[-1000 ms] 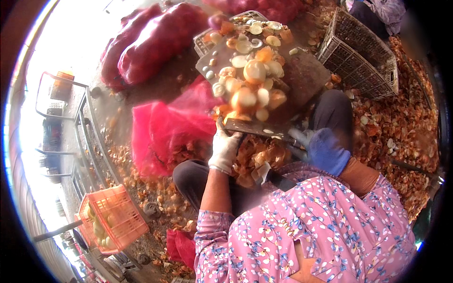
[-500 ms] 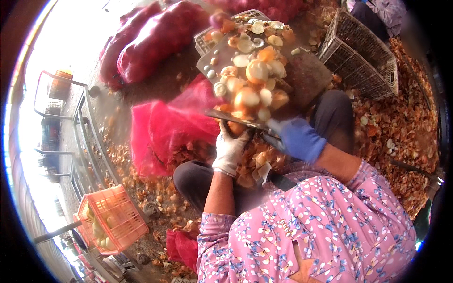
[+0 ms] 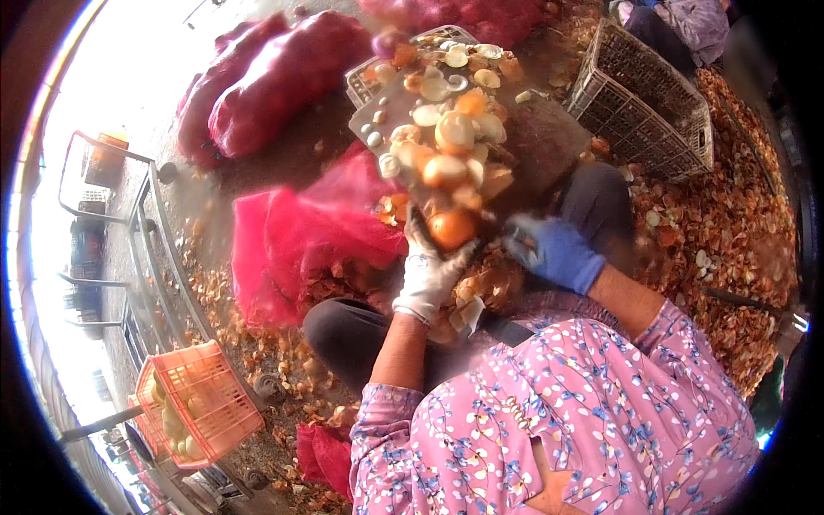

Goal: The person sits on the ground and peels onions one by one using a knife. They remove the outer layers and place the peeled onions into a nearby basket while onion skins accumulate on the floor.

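My left hand (image 3: 427, 273), in a white glove with dark fingertips, grips a brown-skinned onion (image 3: 451, 229) above my lap. To its right my right hand (image 3: 552, 251), in a blue glove, is apart from the onion. Its fingers look curled but are smeared by motion, and no blade shows at it. Just beyond the hands a grey board (image 3: 549, 137) rests on a light crate (image 3: 356, 84). Cut onions (image 3: 455, 133), pale slices and loose skins are heaped on the board. A red onion (image 3: 388, 43) lies near its far left corner.
Full red mesh sacks (image 3: 287, 81) lie at the far left, and a loose red mesh bag (image 3: 296, 245) spreads nearer. An empty grey crate (image 3: 639, 103) stands right. Onion skins (image 3: 687, 232) litter the floor. An orange crate (image 3: 206, 403) and metal cart (image 3: 163, 232) stand left.
The knife seen between my hands is no longer visible. My right hand has moved slightly right, away from the onion. The left still grips the onion, now in plain sight.
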{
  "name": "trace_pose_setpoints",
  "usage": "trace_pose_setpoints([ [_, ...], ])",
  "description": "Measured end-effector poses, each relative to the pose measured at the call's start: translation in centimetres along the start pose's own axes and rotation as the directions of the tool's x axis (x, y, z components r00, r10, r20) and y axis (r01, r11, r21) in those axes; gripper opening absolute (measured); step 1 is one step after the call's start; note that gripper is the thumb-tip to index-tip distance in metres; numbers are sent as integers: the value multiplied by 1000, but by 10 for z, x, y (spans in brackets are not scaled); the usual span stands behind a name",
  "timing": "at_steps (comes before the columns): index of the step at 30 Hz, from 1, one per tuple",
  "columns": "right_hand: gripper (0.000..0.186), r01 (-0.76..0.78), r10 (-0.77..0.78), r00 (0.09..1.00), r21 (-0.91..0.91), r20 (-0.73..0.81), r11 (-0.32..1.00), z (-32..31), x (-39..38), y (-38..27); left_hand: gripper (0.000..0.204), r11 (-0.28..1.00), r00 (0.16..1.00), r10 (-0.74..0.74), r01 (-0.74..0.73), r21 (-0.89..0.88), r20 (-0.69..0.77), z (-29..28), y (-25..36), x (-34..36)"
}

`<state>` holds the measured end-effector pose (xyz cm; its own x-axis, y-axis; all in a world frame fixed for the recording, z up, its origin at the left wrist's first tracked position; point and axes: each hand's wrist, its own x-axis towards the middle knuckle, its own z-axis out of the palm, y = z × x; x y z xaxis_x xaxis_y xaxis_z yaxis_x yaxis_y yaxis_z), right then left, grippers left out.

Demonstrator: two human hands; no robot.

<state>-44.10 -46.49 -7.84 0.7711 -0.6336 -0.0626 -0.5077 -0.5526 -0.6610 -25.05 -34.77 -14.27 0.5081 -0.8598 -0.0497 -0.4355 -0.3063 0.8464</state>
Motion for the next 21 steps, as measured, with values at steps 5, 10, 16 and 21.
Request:
trace_pose_setpoints([
  [5,35,-49,52,999,220,-5,974,-2,-24,3,92,952,983,-165,180,-247,82,4,8,-6],
  [10,30,211,-182,975,280,-129,936,-12,-7,-19,69,897,972,-196,231,-378,130,-5,24,-3],
  [16,28,201,-203,979,140,-4,969,-18,3,-25,73,901,981,-128,177,-396,145,-5,7,1],
  [21,27,287,-276,957,132,-94,949,-21,4,-36,70,858,966,-157,237,-455,206,-9,11,-3],
])
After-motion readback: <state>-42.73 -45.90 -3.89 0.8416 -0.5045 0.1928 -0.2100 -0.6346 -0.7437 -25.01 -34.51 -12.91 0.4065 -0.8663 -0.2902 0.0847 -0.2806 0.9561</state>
